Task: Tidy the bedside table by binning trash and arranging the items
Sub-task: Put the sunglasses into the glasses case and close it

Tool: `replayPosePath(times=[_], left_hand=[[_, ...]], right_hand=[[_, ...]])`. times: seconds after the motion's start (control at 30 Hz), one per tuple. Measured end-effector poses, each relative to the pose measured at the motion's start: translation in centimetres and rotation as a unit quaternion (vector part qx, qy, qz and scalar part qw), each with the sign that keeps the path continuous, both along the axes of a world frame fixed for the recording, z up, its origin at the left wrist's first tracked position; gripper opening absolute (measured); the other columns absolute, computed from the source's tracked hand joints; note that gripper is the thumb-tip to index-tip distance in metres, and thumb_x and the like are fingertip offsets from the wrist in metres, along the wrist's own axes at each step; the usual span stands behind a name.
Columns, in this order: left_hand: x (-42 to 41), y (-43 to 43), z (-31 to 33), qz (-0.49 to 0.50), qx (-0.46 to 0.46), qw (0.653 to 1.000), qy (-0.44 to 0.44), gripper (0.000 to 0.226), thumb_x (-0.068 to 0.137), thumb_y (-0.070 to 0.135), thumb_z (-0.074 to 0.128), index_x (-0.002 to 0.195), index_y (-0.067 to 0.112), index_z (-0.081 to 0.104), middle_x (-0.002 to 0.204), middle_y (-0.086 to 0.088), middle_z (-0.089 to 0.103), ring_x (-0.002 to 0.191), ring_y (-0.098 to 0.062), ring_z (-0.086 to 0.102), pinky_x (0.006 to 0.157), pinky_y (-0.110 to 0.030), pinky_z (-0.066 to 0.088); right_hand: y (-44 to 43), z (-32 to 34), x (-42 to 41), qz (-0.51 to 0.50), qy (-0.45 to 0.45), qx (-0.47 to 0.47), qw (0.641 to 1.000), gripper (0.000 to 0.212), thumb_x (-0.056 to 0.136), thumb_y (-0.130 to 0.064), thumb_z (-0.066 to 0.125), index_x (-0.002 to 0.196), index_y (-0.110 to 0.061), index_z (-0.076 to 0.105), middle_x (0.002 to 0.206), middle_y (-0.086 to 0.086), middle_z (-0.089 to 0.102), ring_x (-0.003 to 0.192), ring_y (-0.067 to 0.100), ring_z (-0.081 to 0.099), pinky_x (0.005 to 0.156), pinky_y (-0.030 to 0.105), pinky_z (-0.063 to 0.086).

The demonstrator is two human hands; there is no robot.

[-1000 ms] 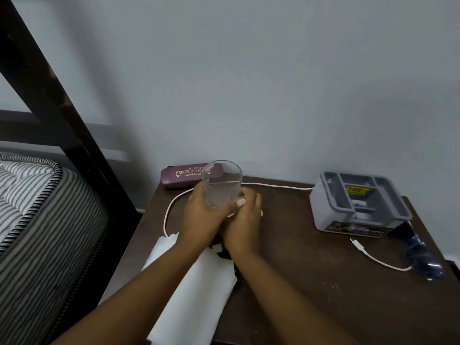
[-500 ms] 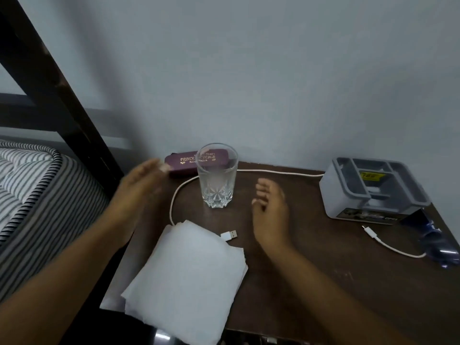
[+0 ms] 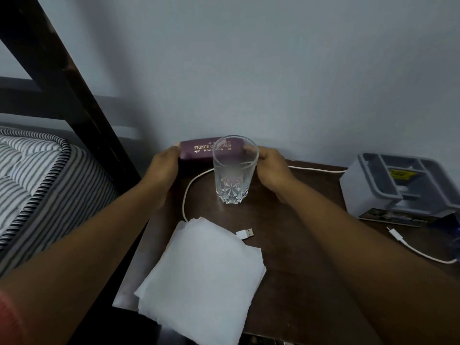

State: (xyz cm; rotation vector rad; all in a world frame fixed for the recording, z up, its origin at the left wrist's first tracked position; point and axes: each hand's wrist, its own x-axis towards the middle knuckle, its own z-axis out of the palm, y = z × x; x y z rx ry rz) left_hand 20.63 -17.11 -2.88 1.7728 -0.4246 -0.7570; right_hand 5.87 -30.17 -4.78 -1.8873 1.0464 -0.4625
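A maroon glasses case (image 3: pixel 196 150) with gold lettering lies at the back of the dark wooden bedside table (image 3: pixel 311 270), against the wall. My left hand (image 3: pixel 163 168) grips its left end and my right hand (image 3: pixel 272 168) grips its right end. A clear cut-glass tumbler (image 3: pixel 234 170) stands upright just in front of the case, between my hands, and hides part of it. A stack of white paper napkins (image 3: pixel 201 275) lies at the table's front left. A white USB cable (image 3: pixel 245 233) curves around the glass and runs along the back.
A grey plastic organiser box (image 3: pixel 403 188) sits at the right, with the cable's other plug (image 3: pixel 394 233) and a blue plastic piece (image 3: pixel 456 235) near it. A striped mattress (image 3: pixel 34 185) and a dark bed frame post (image 3: pixel 69 80) stand to the left. The wall is close behind.
One second ago both hands were around the glass. They let it go, spread apart, then reached back and closed on the two ends of the glasses case.
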Motion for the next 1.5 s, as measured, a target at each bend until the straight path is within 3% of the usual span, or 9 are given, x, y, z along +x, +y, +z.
replayPosePath(times=[0.1, 0.23, 0.5, 0.7, 0.87, 1.0, 1.17, 1.37, 1.5], left_hand=[[-1.0, -0.3, 3.1, -0.001, -0.078, 0.997, -0.023, 0.027, 0.100, 0.027, 0.034, 0.089, 0.028, 0.059, 0.084, 0.010, 0.061, 0.064, 0.009, 0.062, 0.061, -0.007, 0.047], [-2.3, -0.6, 8.2, -0.013, -0.173, 0.982, -0.078, 0.031, 0.100, 0.025, 0.036, 0.127, 0.019, 0.051, 0.113, 0.008, 0.060, 0.106, -0.006, 0.058, 0.100, -0.021, 0.040], [-11.1, 1.2, 11.4, -0.073, -0.258, 0.958, -0.100, 0.044, 0.094, 0.009, 0.047, 0.133, 0.027, 0.049, 0.126, 0.008, 0.060, 0.115, -0.005, 0.055, 0.107, -0.031, 0.040], [-19.7, 5.2, 4.9, -0.137, -0.186, 0.965, -0.125, 0.062, 0.079, 0.006, 0.055, 0.116, 0.054, 0.043, 0.128, 0.011, 0.058, 0.118, -0.007, 0.055, 0.106, -0.037, 0.043], [-22.7, 7.5, 0.0, -0.174, -0.096, 0.975, -0.102, 0.068, 0.080, 0.000, 0.066, 0.133, 0.034, 0.039, 0.131, 0.001, 0.056, 0.116, -0.008, 0.057, 0.101, -0.027, 0.046], [-22.8, 8.3, -1.9, -0.214, -0.018, 0.967, -0.136, 0.069, 0.070, 0.031, 0.070, 0.133, 0.025, 0.043, 0.127, 0.003, 0.057, 0.118, -0.013, 0.054, 0.101, -0.039, 0.046], [-22.3, 8.7, -3.5, -0.221, 0.033, 0.961, -0.164, 0.072, 0.067, 0.034, 0.068, 0.133, 0.023, 0.043, 0.125, 0.001, 0.056, 0.118, -0.016, 0.053, 0.101, -0.042, 0.045], [-23.0, 9.0, -3.8, -0.212, 0.049, 0.949, -0.227, 0.079, 0.074, 0.010, 0.074, 0.141, 0.011, 0.032, 0.137, -0.008, 0.043, 0.130, -0.021, 0.039, 0.110, -0.032, 0.032], [-22.3, 8.7, -4.2, -0.215, 0.019, 0.946, -0.241, 0.095, 0.069, 0.009, 0.078, 0.146, 0.013, 0.022, 0.146, -0.007, 0.033, 0.137, -0.020, 0.032, 0.112, -0.040, 0.033]], right_hand=[[-0.6, 2.0, -0.3, -0.047, -0.053, 0.000, 0.997, 0.064, 0.078, 0.016, 0.030, 0.123, -0.018, 0.061, 0.130, 0.005, 0.060, 0.123, 0.018, 0.051, 0.110, 0.038, 0.038], [-0.9, 8.0, -2.0, -0.083, -0.164, -0.037, 0.982, 0.064, 0.078, 0.017, 0.028, 0.124, -0.014, 0.060, 0.128, 0.001, 0.061, 0.117, 0.013, 0.056, 0.108, 0.037, 0.041], [4.6, 13.9, -11.3, -0.184, -0.309, -0.024, 0.933, 0.038, 0.089, -0.003, 0.052, 0.115, -0.028, 0.065, 0.120, -0.009, 0.065, 0.110, 0.004, 0.060, 0.102, 0.030, 0.046], [11.6, 7.5, -19.6, -0.296, -0.217, 0.014, 0.930, 0.039, 0.091, -0.007, 0.053, 0.126, -0.024, 0.057, 0.120, -0.005, 0.063, 0.101, -0.002, 0.059, 0.101, 0.031, 0.045], [15.3, 2.4, -23.8, -0.328, -0.174, 0.050, 0.927, 0.044, 0.088, 0.005, 0.051, 0.124, -0.021, 0.058, 0.115, 0.005, 0.065, 0.097, 0.006, 0.062, 0.076, 0.011, 0.044], [17.0, -0.4, -24.5, -0.305, -0.136, 0.055, 0.941, 0.047, 0.085, 0.012, 0.050, 0.124, -0.013, 0.057, 0.120, 0.010, 0.062, 0.088, -0.015, 0.060, 0.077, -0.001, 0.043], [17.4, -1.7, -24.3, -0.304, -0.133, 0.048, 0.942, 0.049, 0.083, 0.014, 0.049, 0.126, -0.009, 0.054, 0.126, 0.010, 0.058, 0.104, 0.008, 0.058, 0.085, 0.004, 0.042], [17.9, -1.5, -24.6, -0.274, -0.065, -0.079, 0.956, 0.046, 0.083, 0.005, 0.058, 0.126, -0.011, 0.055, 0.126, 0.001, 0.052, 0.119, 0.017, 0.051, 0.100, 0.029, 0.042], [15.9, -0.6, -24.7, -0.126, 0.043, -0.234, 0.963, 0.050, 0.083, -0.011, 0.066, 0.131, -0.016, 0.051, 0.137, -0.010, 0.044, 0.134, 0.007, 0.031, 0.108, 0.005, 0.010]])
